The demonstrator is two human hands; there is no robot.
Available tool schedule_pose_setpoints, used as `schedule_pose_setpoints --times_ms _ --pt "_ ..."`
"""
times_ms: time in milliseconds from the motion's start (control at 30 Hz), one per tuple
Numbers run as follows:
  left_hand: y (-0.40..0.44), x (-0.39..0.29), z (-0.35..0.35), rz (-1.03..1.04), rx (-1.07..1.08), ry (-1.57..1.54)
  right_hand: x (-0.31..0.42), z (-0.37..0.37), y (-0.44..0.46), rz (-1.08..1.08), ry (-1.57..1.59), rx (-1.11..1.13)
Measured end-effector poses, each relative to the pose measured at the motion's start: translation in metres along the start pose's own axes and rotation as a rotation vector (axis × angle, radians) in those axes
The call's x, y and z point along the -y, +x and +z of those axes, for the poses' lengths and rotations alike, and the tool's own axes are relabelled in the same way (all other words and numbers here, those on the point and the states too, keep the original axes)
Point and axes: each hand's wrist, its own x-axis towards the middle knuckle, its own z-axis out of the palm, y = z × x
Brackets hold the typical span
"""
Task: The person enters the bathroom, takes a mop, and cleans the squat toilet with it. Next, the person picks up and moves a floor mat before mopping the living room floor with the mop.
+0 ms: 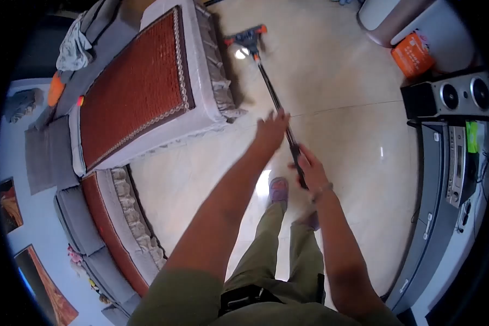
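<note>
A long-handled floor mop (269,84) slants across the tiled floor, its dark grey head with orange ends flat on the tiles at the top. My left hand (273,130) is closed round the middle of the black pole. Lower down, my right hand (311,167) grips the thick handle near its end, with a bracelet at the wrist. The mop head lies just right of the frilled sofa cover (214,70). The underside of the head is hidden.
On the left stands a sofa with red-brown mats (141,87) and grey cushions (79,217). Along the right are a speaker (451,98), a grey cabinet (426,201), and an orange bag (413,56). My slippered feet (279,190) stand below the handle.
</note>
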Motion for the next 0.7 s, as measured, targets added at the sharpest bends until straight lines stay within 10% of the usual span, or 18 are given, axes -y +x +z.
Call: schedule_pose_setpoints --times_ms 167,433,633,700 --pt "-0.005 0.031 0.049 0.008 0.035 0.046 -0.052 0.012 -0.010 -0.002 -0.190 -0.060" --pt "-0.181 -0.171 0.081 0.459 0.472 -0.541 -0.124 -0.095 -0.390 0.324 -0.941 -0.292" --pt "-0.237 -0.211 0.046 0.679 0.782 -0.614 -0.140 -0.112 -0.467 0.358 -0.395 -0.272" --pt "-0.228 -0.186 0.063 0.587 0.455 -0.712 -0.134 -0.101 -0.454 0.401 -0.445 -0.273"
